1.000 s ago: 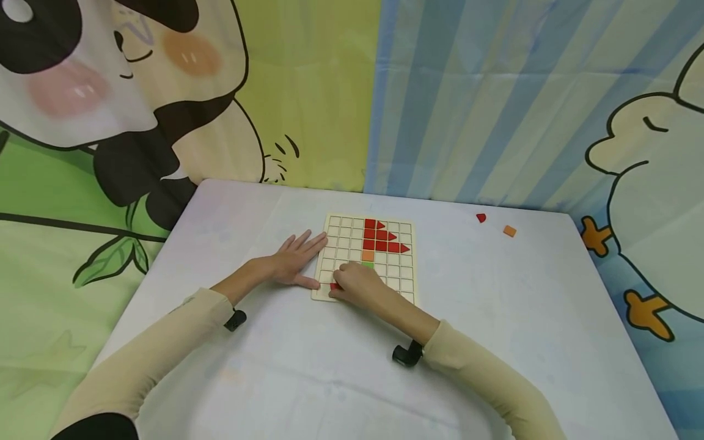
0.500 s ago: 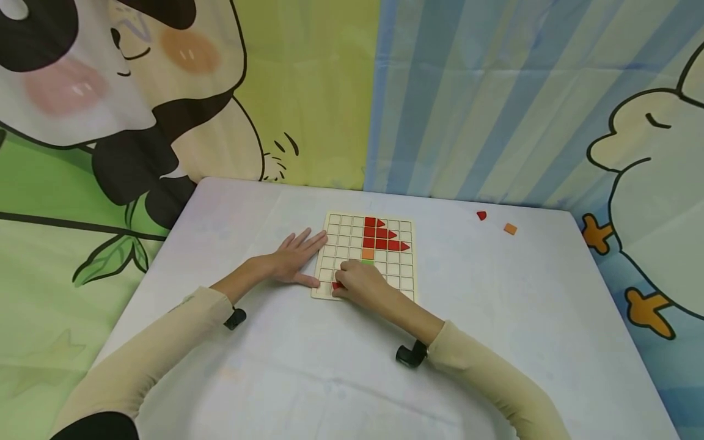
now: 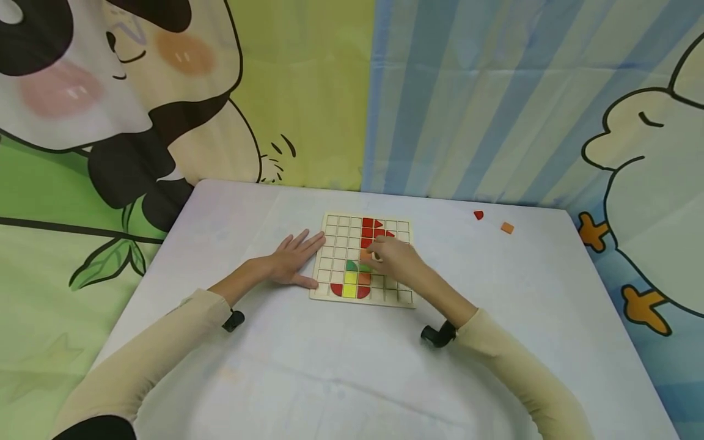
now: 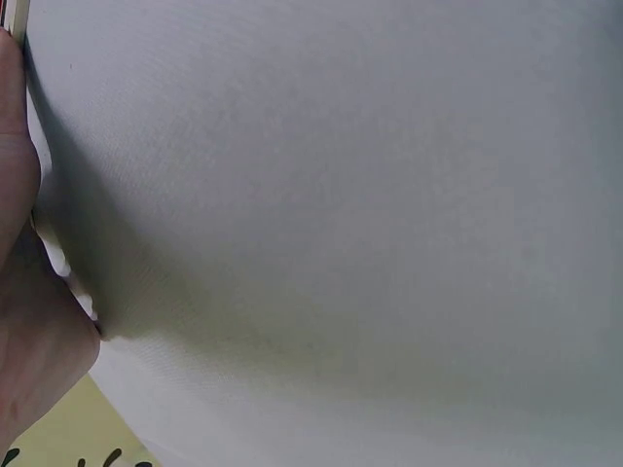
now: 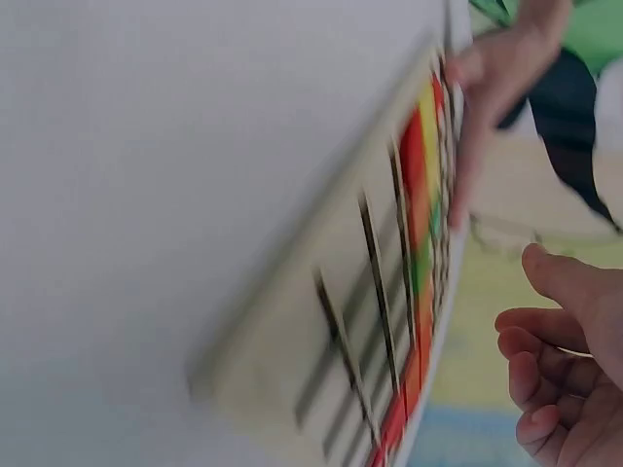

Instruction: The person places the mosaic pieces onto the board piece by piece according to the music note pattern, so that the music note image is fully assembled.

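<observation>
A pale wooden grid board (image 3: 337,244) lies on the table. My left hand (image 3: 294,263) rests at its left edge with fingers spread; part of this hand (image 4: 39,341) appears in the left wrist view. Over the board's right middle hovers my right hand (image 3: 400,260). In the right wrist view, that hand (image 5: 569,360) is loosely curled, thumb apart, with nothing held. Red rounded pieces (image 3: 337,289) flank a yellow piece (image 3: 350,285) in the bottom row. A dark green curved piece (image 3: 351,266) sits higher. Red squares (image 3: 368,223) and triangles fill cells at the top, partly covered by my hand.
A loose red piece (image 3: 478,215) and an orange square (image 3: 507,228) lie at the table's far right. The white tabletop (image 3: 308,366) meets a printed cloth backdrop (image 3: 313,91) along its far edge.
My right hand has left the red piece at the board's lower left and moved up and right. The bottom pieces it covered now show. The left hand stays put.
</observation>
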Demonstrator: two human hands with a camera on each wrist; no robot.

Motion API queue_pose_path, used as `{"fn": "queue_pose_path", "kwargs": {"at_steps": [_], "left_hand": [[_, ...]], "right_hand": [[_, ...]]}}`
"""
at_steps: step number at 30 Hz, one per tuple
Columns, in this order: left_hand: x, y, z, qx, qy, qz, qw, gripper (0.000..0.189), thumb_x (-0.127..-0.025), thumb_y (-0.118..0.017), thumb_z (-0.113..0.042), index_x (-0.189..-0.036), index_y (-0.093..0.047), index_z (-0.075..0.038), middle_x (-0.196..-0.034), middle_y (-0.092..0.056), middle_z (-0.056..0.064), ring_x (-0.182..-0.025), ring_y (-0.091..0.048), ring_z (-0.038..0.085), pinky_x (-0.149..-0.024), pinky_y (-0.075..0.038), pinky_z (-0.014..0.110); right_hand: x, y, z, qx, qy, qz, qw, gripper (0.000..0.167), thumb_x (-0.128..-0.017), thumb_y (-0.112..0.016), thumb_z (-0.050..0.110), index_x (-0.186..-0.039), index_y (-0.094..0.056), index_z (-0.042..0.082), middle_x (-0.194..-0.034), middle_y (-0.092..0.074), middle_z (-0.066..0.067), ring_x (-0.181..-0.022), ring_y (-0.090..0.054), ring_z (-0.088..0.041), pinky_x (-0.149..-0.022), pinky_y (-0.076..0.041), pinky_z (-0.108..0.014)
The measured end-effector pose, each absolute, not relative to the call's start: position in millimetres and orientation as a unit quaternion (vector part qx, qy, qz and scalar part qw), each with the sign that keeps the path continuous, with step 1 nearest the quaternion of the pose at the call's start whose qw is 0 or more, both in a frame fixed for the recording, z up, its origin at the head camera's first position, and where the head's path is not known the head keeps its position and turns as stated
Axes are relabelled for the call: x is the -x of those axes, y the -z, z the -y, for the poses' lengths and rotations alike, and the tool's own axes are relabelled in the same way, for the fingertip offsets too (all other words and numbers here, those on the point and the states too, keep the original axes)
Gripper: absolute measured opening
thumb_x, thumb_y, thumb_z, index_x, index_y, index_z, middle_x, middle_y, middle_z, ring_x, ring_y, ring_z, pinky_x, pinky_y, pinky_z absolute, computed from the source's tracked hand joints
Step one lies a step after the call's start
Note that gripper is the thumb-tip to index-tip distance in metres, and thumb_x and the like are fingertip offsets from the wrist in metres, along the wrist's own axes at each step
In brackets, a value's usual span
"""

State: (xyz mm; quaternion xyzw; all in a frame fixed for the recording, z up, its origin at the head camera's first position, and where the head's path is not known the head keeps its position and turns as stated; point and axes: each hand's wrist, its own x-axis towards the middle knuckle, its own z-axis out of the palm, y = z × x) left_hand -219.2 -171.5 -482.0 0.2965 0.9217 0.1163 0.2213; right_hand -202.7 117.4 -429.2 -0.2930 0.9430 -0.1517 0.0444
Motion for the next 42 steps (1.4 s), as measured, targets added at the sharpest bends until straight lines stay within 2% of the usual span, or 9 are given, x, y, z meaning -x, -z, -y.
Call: {"fn": "queue_pose_path", "kwargs": {"at_steps": [5,8,13,19,26,31,36,42], "left_hand": [[218.8,483.1,172.4,-0.3,-0.122,-0.921,0.218,0.111,-0.082,-0.061,-0.066,-0.157,0.003,-0.016,-0.166,0.006,0.002,-0.152,0.011,0.036,-0.119,0.002,0.061],[219.3,483.1,172.1,-0.299,-0.12,-0.921,0.218,0.111,-0.082,-0.06,-0.068,-0.157,0.004,-0.017,-0.166,0.007,0.001,-0.152,0.011,0.035,-0.12,0.002,0.061],[220.3,483.7,172.2,-0.299,-0.113,-0.922,0.218,0.111,-0.082,-0.059,-0.069,-0.157,0.005,-0.018,-0.166,0.007,0.0,-0.152,0.012,0.034,-0.12,0.001,0.06],[219.8,485.7,172.3,-0.301,-0.112,-0.922,0.216,0.111,-0.082,-0.059,-0.068,-0.157,0.005,-0.018,-0.166,0.008,0.001,-0.152,0.012,0.035,-0.12,0.001,0.061],[218.0,484.1,171.4,-0.3,-0.114,-0.922,0.218,0.111,-0.082,-0.06,-0.068,-0.157,0.005,-0.017,-0.166,0.008,0.001,-0.152,0.012,0.034,-0.12,0.002,0.061],[218.0,482.2,171.2,-0.299,-0.112,-0.922,0.218,0.112,-0.082,-0.059,-0.068,-0.157,0.005,-0.017,-0.166,0.008,0.001,-0.152,0.012,0.035,-0.12,0.001,0.061],[218.3,480.9,171.0,-0.297,-0.114,-0.923,0.215,0.112,-0.082,-0.06,-0.068,-0.157,0.004,-0.017,-0.166,0.006,0.002,-0.152,0.011,0.036,-0.12,0.001,0.061],[218.3,481.8,170.6,-0.299,-0.111,-0.923,0.216,0.111,-0.082,-0.059,-0.068,-0.157,0.005,-0.017,-0.166,0.008,0.001,-0.152,0.012,0.034,-0.12,0.001,0.06]], "right_hand": [[238.6,419.1,-176.4,0.209,0.187,-0.96,0.024,0.033,-0.092,-0.067,0.025,-0.114,-0.069,0.001,-0.092,-0.069,-0.011,-0.079,-0.062,-0.023,-0.067,-0.052,-0.035],[259.5,425.2,-214.4,0.166,0.217,-0.962,0.009,0.033,-0.092,-0.066,0.021,-0.116,-0.067,-0.002,-0.094,-0.068,-0.016,-0.082,-0.063,-0.028,-0.069,-0.051,-0.04],[281.6,444.0,-274.7,0.11,0.25,-0.961,-0.028,0.034,-0.094,-0.062,0.016,-0.118,-0.064,-0.007,-0.101,-0.068,-0.026,-0.092,-0.064,-0.037,-0.081,-0.051,-0.049],[284.7,458.4,-341.4,0.031,0.239,-0.969,-0.048,0.041,-0.096,-0.057,0.016,-0.126,-0.056,-0.01,-0.115,-0.056,-0.032,-0.106,-0.055,-0.045,-0.09,-0.045,-0.057],[275.6,479.7,-395.6,-0.089,0.249,-0.964,-0.032,0.056,-0.098,-0.052,0.03,-0.136,-0.046,-0.009,-0.131,-0.042,-0.034,-0.121,-0.041,-0.048,-0.104,-0.036,-0.061],[273.1,482.0,-408.5,-0.069,0.237,-0.969,-0.003,0.062,-0.099,-0.05,0.039,-0.136,-0.044,-0.01,-0.132,-0.041,-0.035,-0.124,-0.038,-0.049,-0.107,-0.032,-0.062],[273.9,478.9,-413.1,-0.018,0.215,-0.976,0.015,0.06,-0.099,-0.051,0.036,-0.134,-0.045,-0.013,-0.13,-0.041,-0.037,-0.123,-0.038,-0.053,-0.105,-0.031,-0.064],[275.5,479.2,-415.3,-0.026,0.213,-0.976,0.037,0.054,-0.099,-0.053,0.031,-0.134,-0.047,-0.011,-0.132,-0.039,-0.038,-0.123,-0.037,-0.054,-0.104,-0.032,-0.065]]}}
